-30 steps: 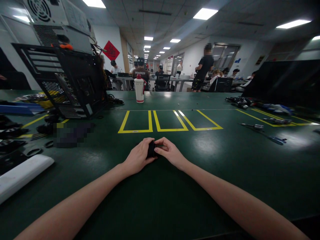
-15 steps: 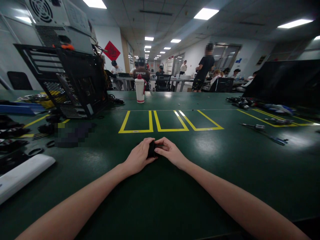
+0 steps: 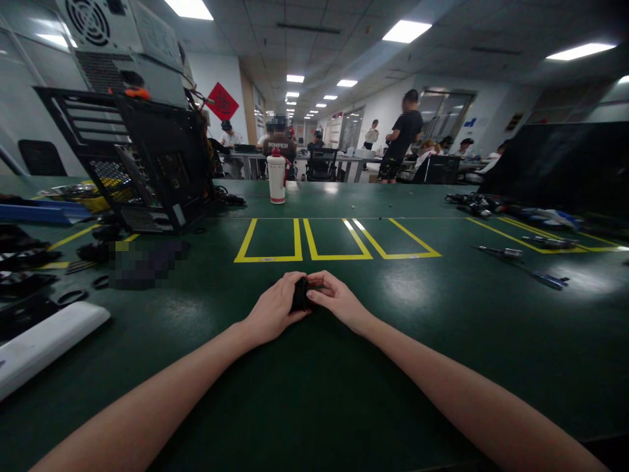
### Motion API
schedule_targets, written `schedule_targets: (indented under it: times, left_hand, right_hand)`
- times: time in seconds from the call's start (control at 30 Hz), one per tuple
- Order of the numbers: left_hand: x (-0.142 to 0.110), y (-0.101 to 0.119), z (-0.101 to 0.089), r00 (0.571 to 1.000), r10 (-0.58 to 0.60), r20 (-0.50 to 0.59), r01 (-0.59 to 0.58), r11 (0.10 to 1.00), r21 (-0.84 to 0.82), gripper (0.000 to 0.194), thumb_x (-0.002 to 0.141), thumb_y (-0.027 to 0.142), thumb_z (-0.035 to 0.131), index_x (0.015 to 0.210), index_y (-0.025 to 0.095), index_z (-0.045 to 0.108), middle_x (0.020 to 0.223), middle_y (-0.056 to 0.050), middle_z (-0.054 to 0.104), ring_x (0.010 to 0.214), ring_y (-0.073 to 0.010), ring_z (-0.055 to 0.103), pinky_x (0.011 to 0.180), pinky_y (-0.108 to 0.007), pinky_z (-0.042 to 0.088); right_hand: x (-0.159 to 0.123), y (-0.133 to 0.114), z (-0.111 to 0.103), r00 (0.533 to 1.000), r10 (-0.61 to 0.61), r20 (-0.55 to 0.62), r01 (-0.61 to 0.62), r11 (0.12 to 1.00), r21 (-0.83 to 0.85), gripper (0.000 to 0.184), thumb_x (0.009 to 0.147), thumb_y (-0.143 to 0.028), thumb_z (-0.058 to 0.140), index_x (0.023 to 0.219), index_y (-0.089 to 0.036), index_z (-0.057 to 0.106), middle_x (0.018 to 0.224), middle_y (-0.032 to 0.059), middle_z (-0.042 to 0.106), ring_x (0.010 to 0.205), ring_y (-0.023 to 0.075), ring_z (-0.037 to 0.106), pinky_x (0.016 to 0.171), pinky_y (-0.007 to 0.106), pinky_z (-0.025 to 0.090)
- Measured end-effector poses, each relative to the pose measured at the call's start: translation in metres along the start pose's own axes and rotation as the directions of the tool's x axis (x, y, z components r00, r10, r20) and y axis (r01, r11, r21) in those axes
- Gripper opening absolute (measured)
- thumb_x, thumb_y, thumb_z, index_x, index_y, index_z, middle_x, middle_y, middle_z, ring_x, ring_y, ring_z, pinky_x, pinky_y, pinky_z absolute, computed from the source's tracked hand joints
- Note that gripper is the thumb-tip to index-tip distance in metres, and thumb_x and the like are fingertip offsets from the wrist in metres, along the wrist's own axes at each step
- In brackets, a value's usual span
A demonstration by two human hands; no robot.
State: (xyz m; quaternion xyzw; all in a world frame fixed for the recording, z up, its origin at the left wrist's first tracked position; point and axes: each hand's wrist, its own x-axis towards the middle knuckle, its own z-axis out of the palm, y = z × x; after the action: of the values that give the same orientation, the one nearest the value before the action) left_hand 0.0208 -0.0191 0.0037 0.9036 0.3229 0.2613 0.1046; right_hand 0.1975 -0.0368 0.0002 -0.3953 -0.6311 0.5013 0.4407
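Between my two hands is a small black object point(image 3: 300, 295), mostly covered by fingers, so its kind does not show. My left hand point(image 3: 275, 305) wraps round it from the left, thumb low and fingers over the top. From the right, my right hand point(image 3: 339, 301) has its thumb and fingertips pinched at the object's edge. Both hands are low over the green table point(image 3: 314, 393), just on the near side of the yellow tape frames point(image 3: 339, 257).
A black computer case point(image 3: 147, 164) bears a grey metal unit point(image 3: 147, 39) at left. A white bottle point(image 3: 277, 177) stands at the back. Screwdrivers point(image 3: 506, 253) and cables point(image 3: 472, 202) lie right; a white bar point(image 3: 54, 341) lies left. Several people sit or stand beyond.
My hands keep the same grip on the black object, with hardly any movement. The whole view has shifted very slightly.
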Motion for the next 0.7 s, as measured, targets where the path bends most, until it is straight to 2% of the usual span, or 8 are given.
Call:
schedule_targets:
  times: [0.23, 0.37, 0.47, 0.7]
  left_hand:
    - [0.0, -0.0018, 0.0016, 1.0, 0.007, -0.006, -0.007, 1.0, 0.003, 0.057, 0.072, 0.031, 0.055, 0.118, 0.022, 0.022, 0.115, -0.007, 0.04, 0.101, -0.0221, 0.048, 0.084, -0.04, 0.042]
    - [-0.0003, -0.0001, -0.0011, 1.0, 0.003, 0.003, -0.003, 1.0, -0.001, 0.056, 0.073, 0.033, 0.054, 0.118, 0.023, 0.022, 0.115, -0.007, 0.04, 0.103, -0.0227, 0.046, 0.084, -0.041, 0.042]
    - [-0.0004, 0.0005, -0.0015, 1.0, 0.003, 0.008, -0.003, 1.0, -0.001, 0.056, 0.074, 0.034, 0.053, 0.118, 0.023, 0.021, 0.116, -0.007, 0.04, 0.104, -0.0239, 0.046, 0.084, -0.044, 0.042]
    - [-0.0013, 0.0012, -0.0009, 1.0, 0.003, 0.004, -0.002, 1.0, -0.008, 0.055, 0.074, 0.033, 0.053, 0.118, 0.023, 0.022, 0.115, -0.007, 0.041, 0.101, -0.0232, 0.048, 0.082, -0.043, 0.043]
  right_hand:
    - [-0.0013, -0.002, -0.0037, 0.994, -0.022, 0.108, 0.016, 0.998, 0.056, 0.034, 0.066, -0.022, 0.062, 0.096, -0.021, 0.047, 0.102, 0.0011, 0.05, 0.097, 0.0158, 0.051, 0.086, 0.035, 0.042]
    - [0.0004, -0.0011, -0.0007, 0.999, -0.018, 0.027, 0.018, 1.0, 0.018, 0.025, 0.068, -0.028, 0.059, 0.09, -0.02, 0.049, 0.094, 0.0007, 0.053, 0.09, 0.0146, 0.053, 0.083, 0.034, 0.043]
    - [0.0011, -0.0022, 0.001, 1.0, 0.0, -0.01, 0.0, 1.0, 0.002, 0.027, 0.069, -0.032, 0.057, 0.092, -0.02, 0.049, 0.094, 0.0013, 0.053, 0.089, 0.0148, 0.053, 0.081, 0.035, 0.043]
    - [-0.0018, -0.0068, -0.0048, 0.992, 0.017, 0.125, -0.019, 1.0, 0.015, 0.033, 0.066, -0.024, 0.061, 0.096, -0.02, 0.047, 0.102, 0.0021, 0.05, 0.095, 0.0157, 0.052, 0.083, 0.036, 0.043]
